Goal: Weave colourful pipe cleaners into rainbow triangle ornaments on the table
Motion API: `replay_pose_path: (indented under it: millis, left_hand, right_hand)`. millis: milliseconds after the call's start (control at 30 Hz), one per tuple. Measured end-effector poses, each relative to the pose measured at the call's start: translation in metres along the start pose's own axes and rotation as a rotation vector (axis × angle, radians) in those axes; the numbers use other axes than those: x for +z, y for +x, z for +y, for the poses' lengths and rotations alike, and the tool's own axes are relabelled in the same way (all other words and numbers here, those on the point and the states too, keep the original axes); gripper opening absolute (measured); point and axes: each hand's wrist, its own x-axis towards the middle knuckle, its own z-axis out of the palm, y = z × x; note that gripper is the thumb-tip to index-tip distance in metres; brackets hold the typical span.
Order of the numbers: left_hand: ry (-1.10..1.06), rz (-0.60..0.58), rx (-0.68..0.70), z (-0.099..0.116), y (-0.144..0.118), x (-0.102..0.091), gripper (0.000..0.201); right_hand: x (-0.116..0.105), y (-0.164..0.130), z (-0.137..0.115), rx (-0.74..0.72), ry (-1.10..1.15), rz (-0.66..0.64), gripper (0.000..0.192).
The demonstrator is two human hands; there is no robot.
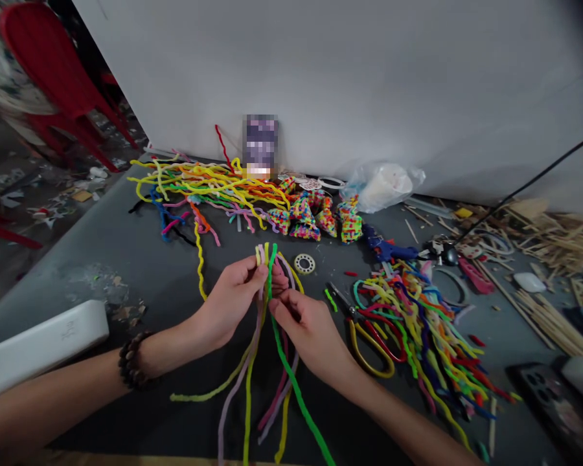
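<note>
My left hand [236, 294] pinches a fan of pipe cleaners [248, 395] near their upper ends, in yellow, lilac and pink. From the right, my right hand [308, 320] closes its thumb and fingers on a green pipe cleaner [296, 382] that runs up among the others. The long ends hang down below both hands, over the dark tabletop. Just beyond my fingers lies a small white ring with holes [304, 263]. Scissors [369, 336] with yellow and red handles rest right of my right hand.
Loose pipe cleaners [214, 184] pile up at the back left, beside colourful woven pieces [304, 217]. A blue glue gun [388, 249] and a heap of pipe-cleaner offcuts [422, 317] lie right. Wooden sticks [529, 317] and a phone [548, 401] are far right; a white case [48, 343] is left.
</note>
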Motion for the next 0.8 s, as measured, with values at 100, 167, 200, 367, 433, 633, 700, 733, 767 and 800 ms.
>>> replay_pose_path:
  millis: [100,167,200,367,433,633,700,733,767,800]
  left_hand:
    - [0.041,-0.027,0.007,-0.001,0.0,-0.002,0.02]
    - [0.084,-0.049,0.044,-0.003,0.0,-0.003,0.02]
    - [0.108,-0.063,0.073,-0.004,0.0,-0.003,0.021]
    - [0.125,-0.064,0.067,0.0,0.003,-0.006,0.024]
    - [0.075,-0.06,0.006,0.005,0.009,-0.01,0.021]
    - [0.084,-0.1,-0.071,0.017,0.029,-0.027,0.021]
    - [0.121,-0.103,-0.08,0.015,0.032,-0.03,0.018]
    - [0.146,-0.109,-0.083,0.014,0.033,-0.031,0.017]
    - [0.17,-0.113,-0.083,0.011,0.034,-0.031,0.017]
    - [0.188,-0.116,-0.081,0.009,0.034,-0.032,0.017]
  right_hand:
    - [0.0,0.001,0.0,-0.004,-0.02,-0.006,0.029]
    - [0.0,0.001,0.0,-0.013,-0.039,-0.002,0.029]
    - [0.0,0.002,0.0,-0.019,-0.045,0.003,0.028]
    - [-0.003,0.002,0.0,-0.064,-0.218,0.051,0.031]
    - [-0.007,0.003,-0.001,-0.063,-0.445,0.131,0.032]
    - [-0.016,0.007,-0.003,0.094,-1.005,0.197,0.036]
    - [-0.013,0.008,-0.002,0.111,-1.042,0.149,0.037]
    - [-0.012,0.008,-0.001,0.108,-1.047,0.129,0.034]
    - [-0.011,0.008,-0.001,0.098,-1.048,0.111,0.029]
    - [-0.01,0.008,0.0,0.088,-1.048,0.099,0.024]
